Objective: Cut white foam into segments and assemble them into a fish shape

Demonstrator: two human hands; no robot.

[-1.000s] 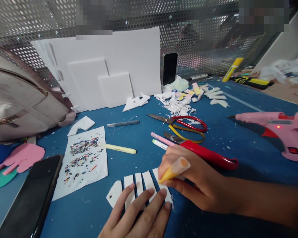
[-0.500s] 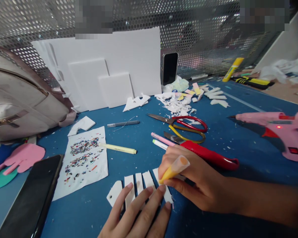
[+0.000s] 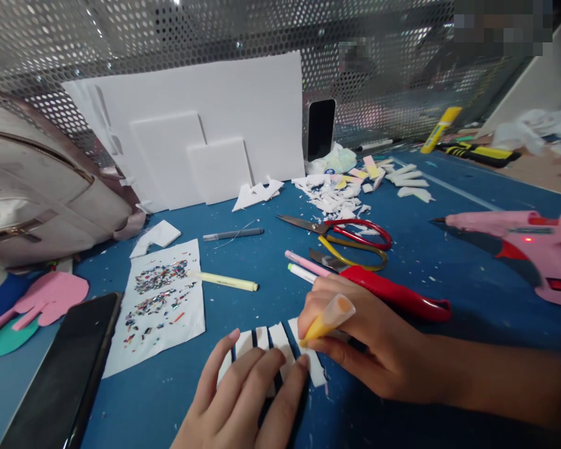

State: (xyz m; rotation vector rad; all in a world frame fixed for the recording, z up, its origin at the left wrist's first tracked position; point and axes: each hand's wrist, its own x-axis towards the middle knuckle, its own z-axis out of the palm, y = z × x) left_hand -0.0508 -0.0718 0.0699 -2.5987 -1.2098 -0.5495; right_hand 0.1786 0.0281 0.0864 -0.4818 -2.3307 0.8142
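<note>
Several white foam strips (image 3: 280, 349) lie side by side on the blue table near the front edge. My left hand (image 3: 243, 399) lies flat on them with its fingers stretched out, pressing the strips down. My right hand (image 3: 359, 337) is closed round a yellow-orange marker (image 3: 327, 319), whose tip touches the rightmost strip. The marker's tip itself is hidden by my fingers.
Scissors (image 3: 341, 234), a red-handled cutter (image 3: 393, 293), pens (image 3: 224, 282) and a pink glue gun (image 3: 518, 243) lie behind the hands. A sheet with glitter bits (image 3: 159, 299), a dark phone (image 3: 56, 374), a bag (image 3: 42, 193) and white foam boards (image 3: 215, 125) are to the left and back.
My left hand has slid forward over the strips, covering more of them, and the leftmost strip is now hidden. My right hand with the marker has stayed almost still.
</note>
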